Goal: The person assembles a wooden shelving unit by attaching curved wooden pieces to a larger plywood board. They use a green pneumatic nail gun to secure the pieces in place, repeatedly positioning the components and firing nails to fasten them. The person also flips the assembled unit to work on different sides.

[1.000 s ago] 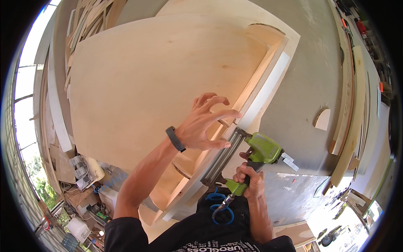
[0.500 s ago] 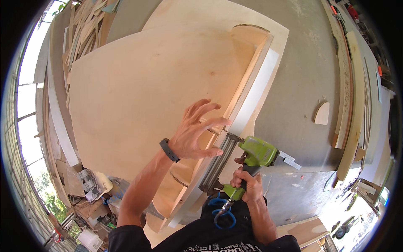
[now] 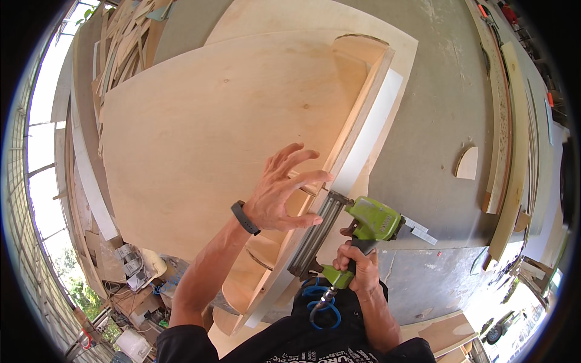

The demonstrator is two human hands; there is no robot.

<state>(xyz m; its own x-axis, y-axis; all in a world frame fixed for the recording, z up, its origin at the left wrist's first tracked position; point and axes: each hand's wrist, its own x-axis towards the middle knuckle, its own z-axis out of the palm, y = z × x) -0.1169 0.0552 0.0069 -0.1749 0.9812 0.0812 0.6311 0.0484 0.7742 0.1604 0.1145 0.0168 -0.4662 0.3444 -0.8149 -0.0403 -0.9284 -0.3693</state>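
My right hand [image 3: 361, 269] grips the handle of a green pneumatic nail gun [image 3: 374, 219]. The tool's nose end sits against the edge of a long wooden strip [image 3: 361, 124]. This strip runs diagonally along a large light plywood panel [image 3: 200, 133], with curved plywood ribs [image 3: 261, 253] set between the two. My left hand [image 3: 278, 196] is open, fingers spread, thumb and index finger at the strip beside the nail gun's magazine [image 3: 321, 233]. A dark band circles my left wrist. Under the strip's outer side shows a white strip [image 3: 381, 115].
A blue coiled air hose [image 3: 327, 317] hangs from the nail gun near my body. On the grey tabletop [image 3: 436, 109] lies a small rounded plywood offcut [image 3: 467, 163]. Long boards [image 3: 511, 151] line the right side; scrap wood strips [image 3: 127, 48] are piled at the far left.
The view has shifted very slightly. Both hands and the nail gun keep their places against the wooden strip.
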